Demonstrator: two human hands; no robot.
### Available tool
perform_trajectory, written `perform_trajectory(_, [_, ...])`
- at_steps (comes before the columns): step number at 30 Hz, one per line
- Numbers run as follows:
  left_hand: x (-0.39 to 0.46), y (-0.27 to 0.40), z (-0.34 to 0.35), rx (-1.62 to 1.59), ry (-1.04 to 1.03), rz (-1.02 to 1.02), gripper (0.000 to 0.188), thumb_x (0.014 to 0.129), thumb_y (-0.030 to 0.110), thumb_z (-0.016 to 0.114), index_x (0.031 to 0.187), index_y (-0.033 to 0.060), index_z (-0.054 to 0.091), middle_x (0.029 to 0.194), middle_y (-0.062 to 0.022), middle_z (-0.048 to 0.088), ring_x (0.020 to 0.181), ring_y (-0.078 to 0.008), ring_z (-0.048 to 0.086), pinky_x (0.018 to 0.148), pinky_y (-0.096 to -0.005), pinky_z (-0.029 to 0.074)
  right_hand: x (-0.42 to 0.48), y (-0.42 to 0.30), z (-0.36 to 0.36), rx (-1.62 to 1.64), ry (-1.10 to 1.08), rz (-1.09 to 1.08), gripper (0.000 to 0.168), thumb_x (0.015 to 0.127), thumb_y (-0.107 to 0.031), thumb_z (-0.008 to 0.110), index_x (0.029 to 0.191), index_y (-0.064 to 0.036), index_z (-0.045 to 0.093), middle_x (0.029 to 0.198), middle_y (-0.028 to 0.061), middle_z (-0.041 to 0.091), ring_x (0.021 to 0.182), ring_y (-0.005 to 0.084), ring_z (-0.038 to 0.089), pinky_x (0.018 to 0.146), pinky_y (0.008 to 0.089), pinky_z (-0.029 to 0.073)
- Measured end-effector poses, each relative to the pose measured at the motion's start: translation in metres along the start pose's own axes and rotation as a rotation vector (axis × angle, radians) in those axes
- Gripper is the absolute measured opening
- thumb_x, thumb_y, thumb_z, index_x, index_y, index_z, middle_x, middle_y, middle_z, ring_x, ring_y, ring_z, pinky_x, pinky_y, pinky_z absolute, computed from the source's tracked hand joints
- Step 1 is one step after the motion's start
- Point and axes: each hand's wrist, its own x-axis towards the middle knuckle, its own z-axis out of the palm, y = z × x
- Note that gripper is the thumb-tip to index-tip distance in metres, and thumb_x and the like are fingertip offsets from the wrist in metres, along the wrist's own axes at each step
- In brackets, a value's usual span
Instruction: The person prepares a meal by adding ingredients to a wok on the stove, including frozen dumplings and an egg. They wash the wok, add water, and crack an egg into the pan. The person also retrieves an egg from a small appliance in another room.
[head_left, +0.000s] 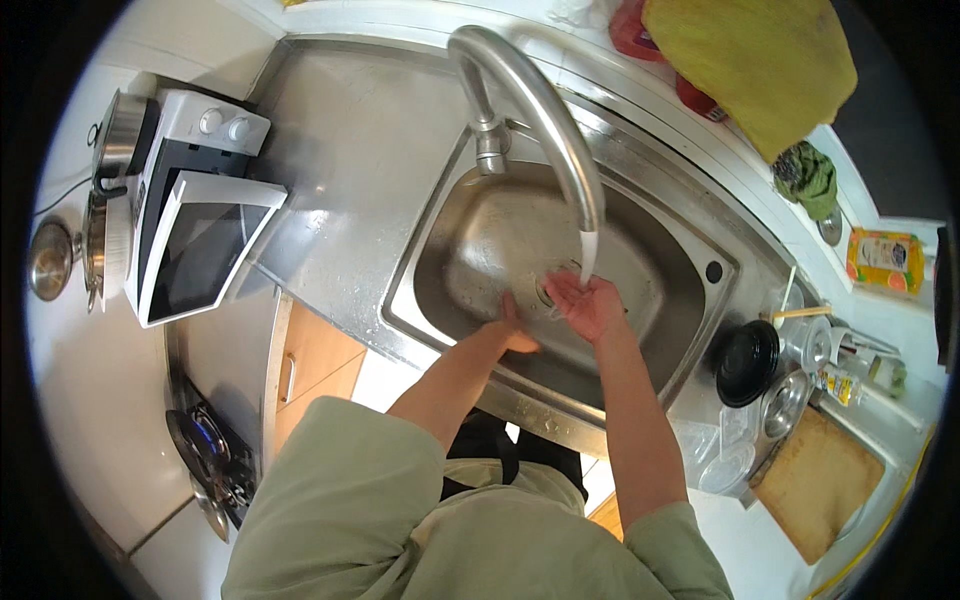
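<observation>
Water (589, 253) runs from the curved steel faucet (551, 105) onto my right hand (586, 304). That hand is palm up with its fingers apart, over the drain of the stainless steel sink (480, 225), and holds nothing. To its left, my left hand (517, 330) hangs low over the near side of the basin, fingers apart and empty. The faucet's lever base (491, 146) stands at the basin's back left corner. Part of the drain is hidden behind my right hand.
A white toaster oven (217, 247) with its door ajar stands at left, near a steel pot (124, 135). A gas burner (214, 442) burns blue at lower left. Right of the sink are a black bowl (748, 364), plastic containers (727, 465) and a cutting board (821, 480).
</observation>
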Motion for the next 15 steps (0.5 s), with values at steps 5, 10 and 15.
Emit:
perform_trajectory(5, [0.04,0.004,0.007,-0.322,0.195,0.056,0.071,0.085,0.048,0.054,0.128,-0.0067,0.042,0.138,-0.03,0.029,0.129,-0.0401,0.03,0.105,-0.0464,0.028,0.003,-0.016,-0.093,-0.655,0.388,-0.134,0.032,0.089,-0.015,0.045,0.11,0.01,0.048,0.111,0.0211,0.055,0.1,0.033,0.056,0.084,0.0411,0.05])
perform_trajectory(10, [0.074,0.031,0.027,-0.521,0.349,-0.458,0.053,0.085,0.034,0.059,0.123,-0.0015,0.049,0.122,-0.0224,0.05,0.119,-0.0341,0.044,0.095,-0.0401,0.04,0.068,-0.013,-0.234,-1.722,0.88,-0.113,0.038,0.082,-0.014,0.049,0.116,0.003,0.049,0.117,0.0213,0.056,0.105,0.0335,0.056,0.088,0.0381,0.046])
perform_trajectory(15, [0.093,0.083,0.038,-1.157,0.507,0.076,0.057,0.073,0.01,0.059,0.126,-0.0013,0.041,0.127,-0.0246,0.042,0.12,-0.042,0.037,0.096,-0.0403,0.039,0.054,-0.01,-0.125,-1.204,0.638,-0.459,0.042,0.078,-0.013,0.056,0.118,0.001,0.053,0.123,0.0181,0.053,0.111,0.036,0.051,0.097,0.0394,0.039])
